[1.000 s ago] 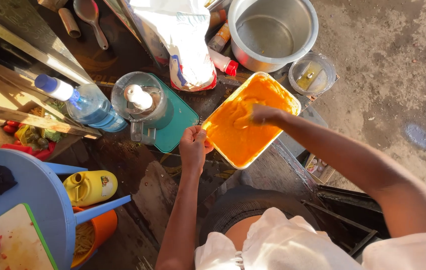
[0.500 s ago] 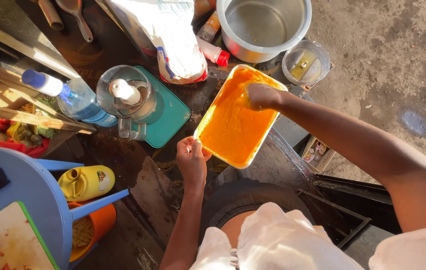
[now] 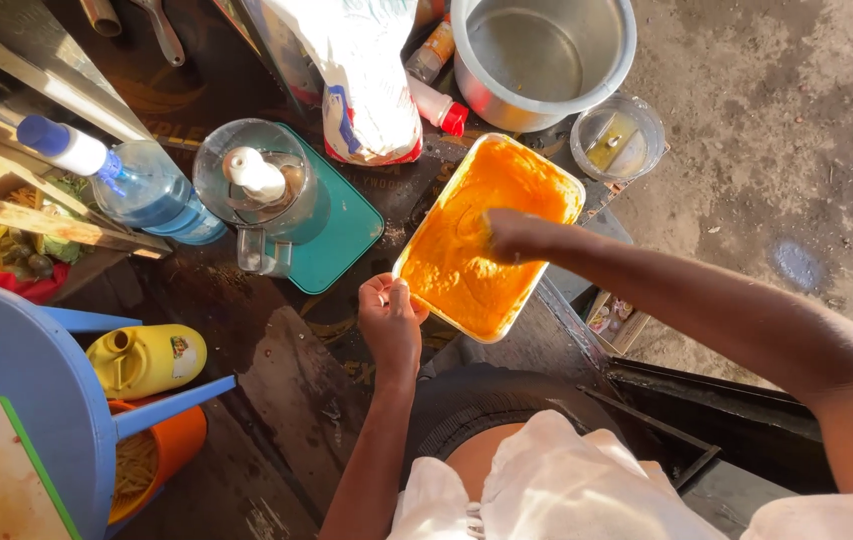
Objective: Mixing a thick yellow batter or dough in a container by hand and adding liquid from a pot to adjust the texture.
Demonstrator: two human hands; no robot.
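Nearest the camera, the left hand (image 3: 391, 322) pinches the near corner of the rectangular tray (image 3: 536, 290) with fingers curled closed over its rim, steadying it where it overhangs the dark wooden tabletop (image 3: 276, 370). Just beyond, the right hand (image 3: 514, 237) lies down in the orange paste (image 3: 466, 270) that coats the tray, fingers bent and pressed to the bottom; whether it holds a cloth or sponge under the palm cannot be told. The tray sits tilted across the table edge, so the work in hand, rubbing through the orange coating, seems to go best with the left grip kept firm at that corner and the right hand sweeping from the far rim toward the near one, keeping pressure flat so that the tray does not tip off the edge or slop paste over its low wall. To the left of the tray stands a clear blender jug (image 3: 256, 190) on a teal board (image 3: 341, 240), with a blue-capped water bottle (image 3: 126, 180) beyond it. Farther off are a white sack (image 3: 366, 80), a red-capped bottle (image 3: 438, 105), a small clear tub (image 3: 616, 140) and, farthest, a large metal pot (image 3: 541, 55).
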